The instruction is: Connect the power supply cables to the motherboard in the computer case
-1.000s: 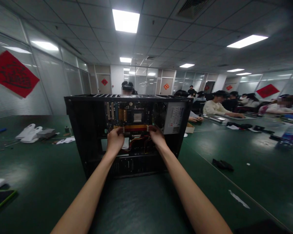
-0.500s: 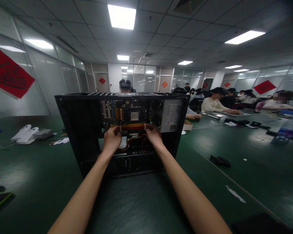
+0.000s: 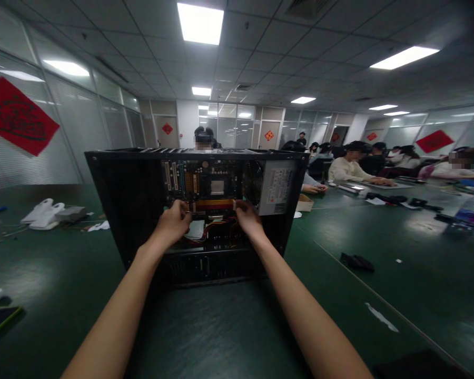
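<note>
Smack in the middle of the green table (image 3: 205,326) there's a black PC case (image 3: 108,210) standing up with its near side off, so you can see right into the guts. Motherboard (image 3: 231,169) is on the far wall inside, fan (image 3: 253,181) and power supply (image 3: 274,184) up on the right, a mess of cables (image 3: 213,226) hanging lower down. Whoever's working on it has both bare hands in there, one at each end of the yellow and red RAM slots (image 3: 214,203). Left hand (image 3: 174,221) has its fingers bent in just beside the left end, and honestly I can't tell if they're pinching anything. Right hand (image 3: 248,218) is curled at the right end, fingertips right up by the pale clip (image 3: 234,204), but the grip's too dark to call as well. Off to the left there's a grey box (image 3: 70,213), and to the right a black cloth (image 3: 356,261), with a bottle (image 3: 472,213) farther over. Far right, someone in a cream top (image 3: 343,171) has an arm on the table.
</note>
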`<state>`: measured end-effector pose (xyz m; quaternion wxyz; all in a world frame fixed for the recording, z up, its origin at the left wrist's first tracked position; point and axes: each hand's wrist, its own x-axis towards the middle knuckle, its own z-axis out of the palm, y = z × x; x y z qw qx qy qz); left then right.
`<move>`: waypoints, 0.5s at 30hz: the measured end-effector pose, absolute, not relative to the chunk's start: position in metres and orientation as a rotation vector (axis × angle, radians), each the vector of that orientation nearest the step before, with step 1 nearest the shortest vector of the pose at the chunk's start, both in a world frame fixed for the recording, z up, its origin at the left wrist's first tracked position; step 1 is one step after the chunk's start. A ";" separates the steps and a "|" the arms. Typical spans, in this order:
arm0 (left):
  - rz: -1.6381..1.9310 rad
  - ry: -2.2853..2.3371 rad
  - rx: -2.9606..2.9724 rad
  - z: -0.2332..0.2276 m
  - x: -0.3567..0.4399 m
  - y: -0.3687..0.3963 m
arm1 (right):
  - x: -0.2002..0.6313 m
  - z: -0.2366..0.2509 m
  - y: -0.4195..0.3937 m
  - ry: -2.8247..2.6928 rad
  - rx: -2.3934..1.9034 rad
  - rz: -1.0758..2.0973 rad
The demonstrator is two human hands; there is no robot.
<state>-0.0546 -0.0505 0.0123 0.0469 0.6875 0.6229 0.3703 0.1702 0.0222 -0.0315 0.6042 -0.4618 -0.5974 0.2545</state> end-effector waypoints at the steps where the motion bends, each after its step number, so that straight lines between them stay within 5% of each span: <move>1: 0.982 1.838 2.141 0.015 -0.058 -0.055 | 0.170 -0.031 0.021 -1.387 -1.070 0.582; 7: 0.229 1.511 2.222 0.032 -0.054 -0.080 | 0.169 -0.029 0.015 -1.401 -1.097 0.554; 15: 0.688 1.395 2.563 0.066 -0.039 -0.097 | 0.153 -0.003 -0.033 -1.715 -1.067 0.337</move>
